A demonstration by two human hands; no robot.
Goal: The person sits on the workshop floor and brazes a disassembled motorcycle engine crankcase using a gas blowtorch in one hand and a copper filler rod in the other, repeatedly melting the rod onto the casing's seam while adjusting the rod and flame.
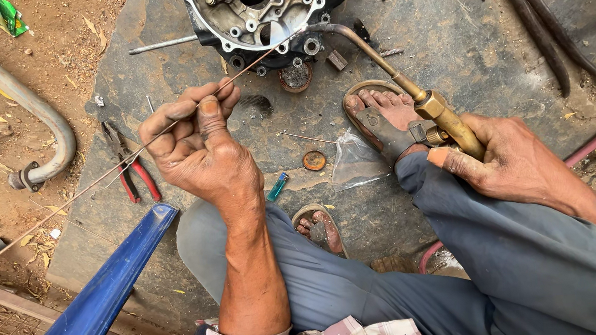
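The engine casing (259,16) sits at the far edge of the dark stone slab (444,52) in front of me, a grimy aluminium housing with a bright machined rim, bolt holes around it and a deep open cavity. My left hand (199,150) is curled nearly closed, pinching a thin filler rod (103,175) between thumb and fingers; the rod runs from the near left up to the casing's rim. My right hand (511,163) is wrapped tight around the brass body of a gas torch (441,112), whose bent tube reaches to the same spot on the rim. Red-handled pliers (130,165) lie on the slab left of my left hand. A small blue-green lighter (278,186) and a round rusty cap (313,160) lie between my sandalled feet.
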